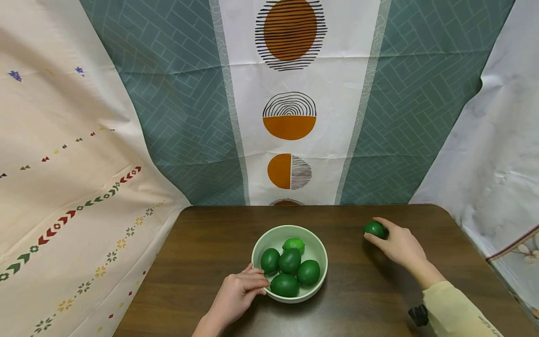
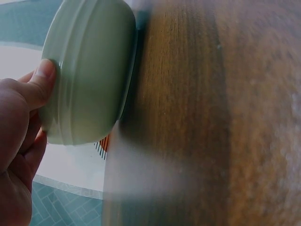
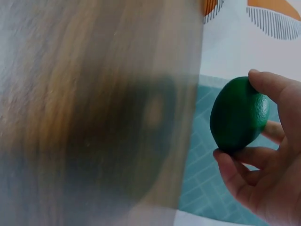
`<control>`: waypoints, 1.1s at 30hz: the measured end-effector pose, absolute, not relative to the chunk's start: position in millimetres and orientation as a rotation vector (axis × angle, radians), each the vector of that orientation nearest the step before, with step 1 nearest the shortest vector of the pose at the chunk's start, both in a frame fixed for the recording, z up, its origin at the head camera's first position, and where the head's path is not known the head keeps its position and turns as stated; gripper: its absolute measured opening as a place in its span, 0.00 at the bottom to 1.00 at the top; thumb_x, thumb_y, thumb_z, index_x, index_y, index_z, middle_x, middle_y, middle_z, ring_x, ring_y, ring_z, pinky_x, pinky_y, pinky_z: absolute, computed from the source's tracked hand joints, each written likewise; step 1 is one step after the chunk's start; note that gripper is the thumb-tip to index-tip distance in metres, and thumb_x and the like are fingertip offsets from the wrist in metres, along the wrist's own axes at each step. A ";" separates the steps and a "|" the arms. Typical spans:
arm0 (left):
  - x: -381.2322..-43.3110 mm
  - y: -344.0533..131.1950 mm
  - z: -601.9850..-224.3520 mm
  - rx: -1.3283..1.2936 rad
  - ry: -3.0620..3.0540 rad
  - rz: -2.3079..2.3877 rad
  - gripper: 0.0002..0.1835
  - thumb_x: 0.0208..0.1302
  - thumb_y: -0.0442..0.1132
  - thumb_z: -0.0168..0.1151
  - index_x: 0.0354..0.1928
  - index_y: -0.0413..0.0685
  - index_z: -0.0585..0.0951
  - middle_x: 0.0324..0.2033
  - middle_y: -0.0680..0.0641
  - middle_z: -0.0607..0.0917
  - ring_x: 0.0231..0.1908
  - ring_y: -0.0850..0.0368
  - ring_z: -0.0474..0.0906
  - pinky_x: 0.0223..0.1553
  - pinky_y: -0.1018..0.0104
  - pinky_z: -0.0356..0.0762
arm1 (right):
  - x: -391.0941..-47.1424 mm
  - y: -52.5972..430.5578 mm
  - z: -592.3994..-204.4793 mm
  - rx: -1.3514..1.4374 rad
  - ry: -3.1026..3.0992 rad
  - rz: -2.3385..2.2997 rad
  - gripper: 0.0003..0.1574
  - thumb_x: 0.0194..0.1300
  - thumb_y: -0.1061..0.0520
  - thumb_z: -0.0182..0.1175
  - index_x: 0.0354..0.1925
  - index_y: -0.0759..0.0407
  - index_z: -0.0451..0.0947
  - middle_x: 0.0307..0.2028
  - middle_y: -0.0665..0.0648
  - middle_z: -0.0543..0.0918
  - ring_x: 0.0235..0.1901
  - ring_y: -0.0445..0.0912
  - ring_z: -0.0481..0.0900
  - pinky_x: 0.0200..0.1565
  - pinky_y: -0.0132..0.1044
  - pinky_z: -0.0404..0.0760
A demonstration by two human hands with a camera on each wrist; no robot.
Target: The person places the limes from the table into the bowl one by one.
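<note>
A pale green bowl stands on the table, holding several dark green avocados and one lighter green lime. My left hand pinches its near-left rim, thumb on the outer wall in the left wrist view. Off to the right of the bowl, my right hand grips another dark green avocado between thumb and fingertips. The right wrist view shows this avocado held clear of the tabletop, with a shadow on the wood below.
The brown wooden table has rounded far corners. Behind it hangs a teal and white cloth with orange circles. Patterned pale fabric drapes on the left and white fabric on the right. A small black object sits at the right wrist.
</note>
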State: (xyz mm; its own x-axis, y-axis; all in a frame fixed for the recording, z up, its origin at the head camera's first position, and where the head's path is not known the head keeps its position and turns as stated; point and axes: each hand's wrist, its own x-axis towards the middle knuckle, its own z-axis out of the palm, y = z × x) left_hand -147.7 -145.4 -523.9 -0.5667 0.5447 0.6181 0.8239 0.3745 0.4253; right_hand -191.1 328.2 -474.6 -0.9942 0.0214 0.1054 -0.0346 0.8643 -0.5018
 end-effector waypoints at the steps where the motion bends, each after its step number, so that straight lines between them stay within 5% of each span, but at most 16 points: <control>1: -147.7 -145.4 -523.9 -1.191 -2.265 -1.024 0.13 0.53 0.30 0.82 0.41 0.50 0.94 0.42 0.59 0.92 0.49 0.51 0.91 0.62 0.38 0.81 | -191.3 325.1 -473.2 0.025 -2.927 0.802 0.49 0.72 0.29 0.65 0.76 0.57 0.70 0.47 0.66 0.87 0.36 0.54 0.84 0.31 0.46 0.80; 7: -147.6 -146.0 -524.5 -1.187 -2.266 -1.026 0.14 0.53 0.30 0.82 0.42 0.51 0.94 0.42 0.59 0.92 0.48 0.51 0.91 0.62 0.39 0.81 | -192.4 307.7 -464.3 0.157 -2.916 0.885 0.46 0.72 0.31 0.67 0.76 0.53 0.71 0.30 0.52 0.81 0.28 0.46 0.75 0.30 0.40 0.74; 21: -148.0 -146.0 -524.5 -1.196 -2.259 -1.035 0.14 0.52 0.29 0.82 0.42 0.50 0.94 0.42 0.59 0.92 0.49 0.51 0.91 0.61 0.37 0.82 | -190.2 263.8 -446.0 0.471 -2.812 0.885 0.42 0.68 0.34 0.73 0.73 0.46 0.77 0.41 0.45 0.84 0.34 0.43 0.76 0.35 0.37 0.78; 33: -148.2 -145.9 -524.7 -1.193 -2.259 -1.027 0.15 0.52 0.29 0.82 0.42 0.50 0.94 0.42 0.58 0.92 0.48 0.51 0.91 0.61 0.38 0.82 | -195.2 229.7 -433.6 0.818 -2.750 0.828 0.38 0.68 0.39 0.75 0.72 0.44 0.78 0.57 0.46 0.85 0.53 0.44 0.82 0.55 0.48 0.86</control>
State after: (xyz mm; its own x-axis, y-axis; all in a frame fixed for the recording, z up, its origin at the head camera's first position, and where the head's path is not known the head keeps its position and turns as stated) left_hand -148.2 -145.9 -524.7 -0.5645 0.5431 0.6216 0.8255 0.3707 0.4256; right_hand -195.2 229.7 -433.6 -0.8386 -0.4589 0.2937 -0.5448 0.6980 -0.4649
